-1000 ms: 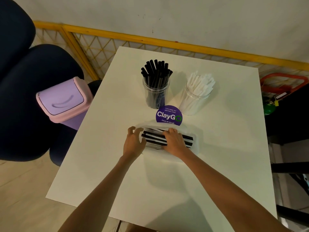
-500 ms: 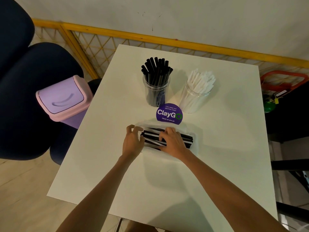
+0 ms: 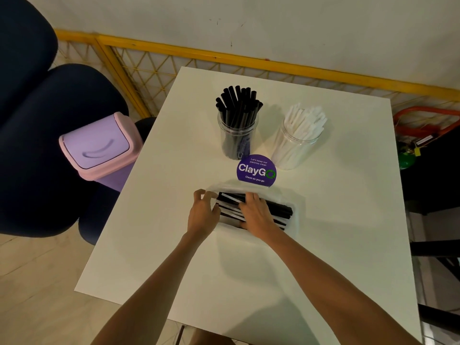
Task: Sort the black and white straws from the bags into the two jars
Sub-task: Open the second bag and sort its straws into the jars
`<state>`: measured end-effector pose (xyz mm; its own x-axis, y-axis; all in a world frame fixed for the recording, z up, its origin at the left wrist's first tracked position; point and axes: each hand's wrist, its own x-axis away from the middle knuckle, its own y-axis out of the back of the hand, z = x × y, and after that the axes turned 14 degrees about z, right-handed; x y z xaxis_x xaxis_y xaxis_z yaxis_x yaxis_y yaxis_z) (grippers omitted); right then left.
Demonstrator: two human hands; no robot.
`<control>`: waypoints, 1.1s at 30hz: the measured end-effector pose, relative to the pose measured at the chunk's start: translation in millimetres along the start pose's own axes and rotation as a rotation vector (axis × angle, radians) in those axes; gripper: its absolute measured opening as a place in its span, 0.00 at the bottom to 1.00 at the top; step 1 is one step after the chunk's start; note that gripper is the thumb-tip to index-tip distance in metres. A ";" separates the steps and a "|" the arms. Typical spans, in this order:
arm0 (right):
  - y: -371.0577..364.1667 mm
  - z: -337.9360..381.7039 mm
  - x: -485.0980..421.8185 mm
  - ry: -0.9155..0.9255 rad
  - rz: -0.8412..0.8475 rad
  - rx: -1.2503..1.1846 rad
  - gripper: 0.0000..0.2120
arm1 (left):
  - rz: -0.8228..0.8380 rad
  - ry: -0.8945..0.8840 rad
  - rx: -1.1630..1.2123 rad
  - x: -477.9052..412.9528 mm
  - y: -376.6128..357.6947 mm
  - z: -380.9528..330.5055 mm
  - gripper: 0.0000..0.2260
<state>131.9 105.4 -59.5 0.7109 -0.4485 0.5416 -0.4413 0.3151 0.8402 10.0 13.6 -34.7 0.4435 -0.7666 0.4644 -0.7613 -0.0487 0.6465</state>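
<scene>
A clear plastic bag (image 3: 296, 221) of mixed black and white straws (image 3: 278, 211) lies flat in the middle of the white table (image 3: 174, 245). My left hand (image 3: 202, 215) pinches the bag's open left end with curled fingers. My right hand (image 3: 257, 212) lies on top of the straws, fingers curled over them; whether it grips one I cannot tell. Behind the bag stand two clear jars: the left jar (image 3: 237, 135) holds black straws, the right jar (image 3: 297, 143) holds white straws.
A round purple ClayGo sticker (image 3: 256, 168) sits between the bag and the jars. A lilac bin with a pink rim (image 3: 99, 148) stands left of the table beside a dark chair (image 3: 37, 145). A yellow mesh fence (image 3: 199, 56) runs behind.
My right hand has slid a little to the left over the straws, toward the bag's open end. My left hand stays at that end. The camera has tilted slightly.
</scene>
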 end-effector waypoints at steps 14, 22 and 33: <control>13.9 -17.6 10.0 0.062 0.007 -0.421 0.21 | -0.041 0.019 0.033 -7.1 6.7 -4.6 0.14; 27.5 -18.4 18.2 0.109 -0.189 -0.712 0.19 | -0.058 -0.005 -0.066 -8.6 3.7 -9.3 0.13; 116.8 -22.6 40.2 0.134 -0.767 -1.393 0.08 | -0.301 -0.153 0.836 22.2 5.8 -89.6 0.12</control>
<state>121.3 143.0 59.8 0.5930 -0.8037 -0.0481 0.7965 0.5769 0.1811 57.8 53.7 33.6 0.6572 -0.7200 0.2228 -0.7452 -0.6650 0.0491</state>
